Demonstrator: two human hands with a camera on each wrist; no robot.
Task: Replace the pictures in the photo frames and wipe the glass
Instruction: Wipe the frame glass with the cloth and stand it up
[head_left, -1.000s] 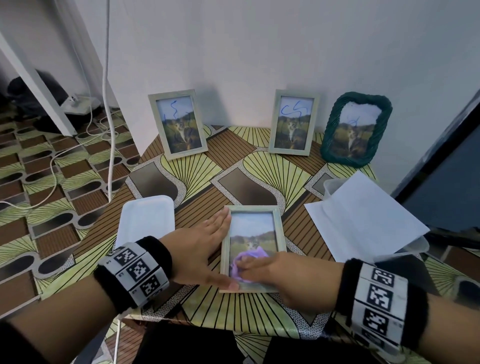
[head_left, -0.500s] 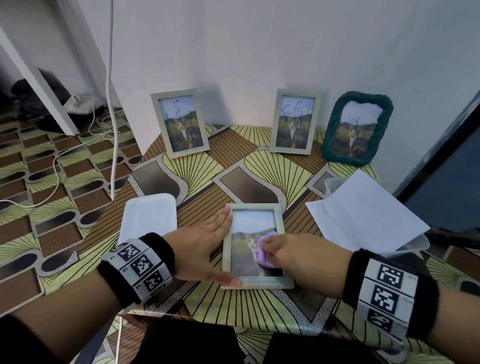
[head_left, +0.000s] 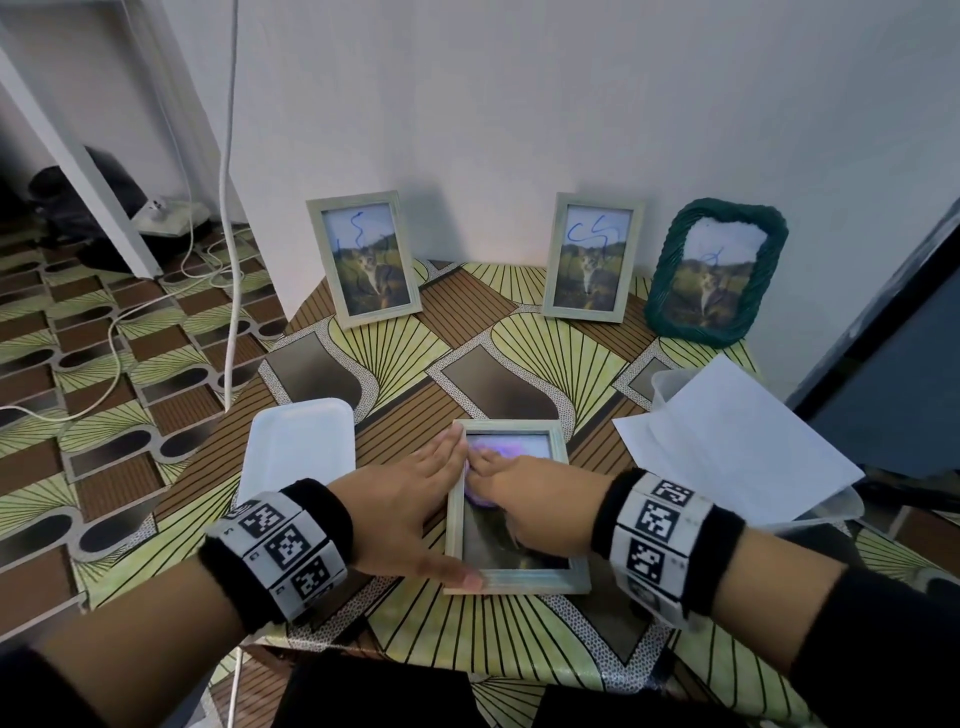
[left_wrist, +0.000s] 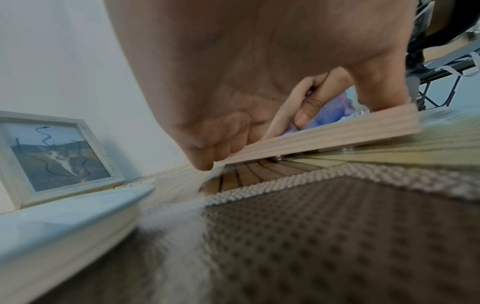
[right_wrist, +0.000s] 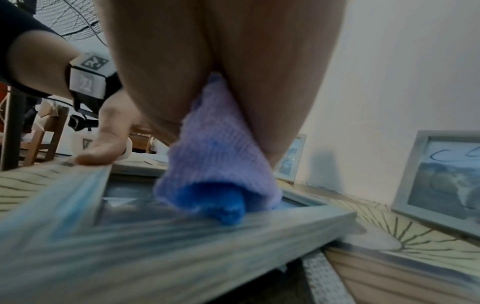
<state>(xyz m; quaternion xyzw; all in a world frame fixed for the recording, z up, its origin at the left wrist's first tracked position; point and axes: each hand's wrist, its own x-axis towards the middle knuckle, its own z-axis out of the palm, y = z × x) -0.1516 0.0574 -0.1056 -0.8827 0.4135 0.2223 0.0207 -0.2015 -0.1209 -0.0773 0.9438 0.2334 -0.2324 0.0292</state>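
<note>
While the flat left hand (head_left: 400, 514) steadies the pale frame (head_left: 514, 579), the right hand (head_left: 540, 506) rubs a gripped purple cloth (right_wrist: 218, 162) over its glass; three scribbled frames behind it remain.

Patterned table (head_left: 400, 364): frames, tray, paper.

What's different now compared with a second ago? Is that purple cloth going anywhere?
The right hand has slid the purple cloth away from the person, from the near end of the flat frame's glass to its far end. The left hand still braces the frame's left edge. The three standing frames have not moved.
</note>
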